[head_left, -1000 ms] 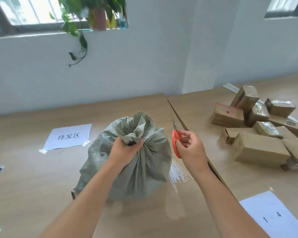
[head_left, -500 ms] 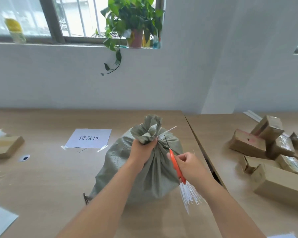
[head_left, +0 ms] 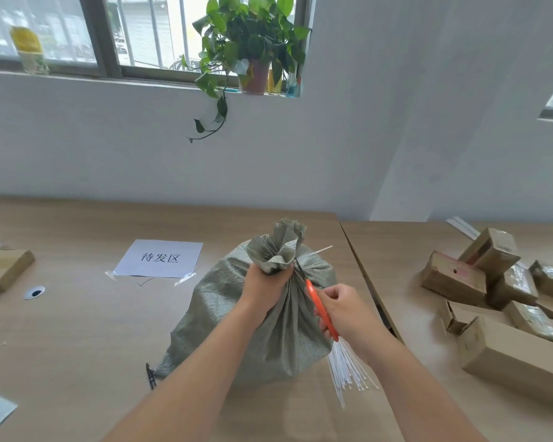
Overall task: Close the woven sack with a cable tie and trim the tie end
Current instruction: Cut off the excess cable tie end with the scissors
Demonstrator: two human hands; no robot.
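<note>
Left hand (head_left: 265, 283) clamped on gathered neck of sack (head_left: 237, 317) on table (head_left: 77, 330). Right hand (head_left: 345, 311) closed on orange scissors (head_left: 320, 309), blades at cable tie (head_left: 318, 250) just right of left grip.

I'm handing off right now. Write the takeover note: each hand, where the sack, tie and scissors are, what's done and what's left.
Left hand: clamped around the gathered neck of the woven sack, which stands upright on the table.
Right hand: holding the orange-handled scissors, blades pointing up at the neck.
Cable tie: already around the neck; its white tail sticks out to the right, uncut.
Spare ties: a bundle on the table beside the sack, under the right wrist.
Done: sack closed.
Left: snip the tail close to the neck, then set the scissors down.
</note>
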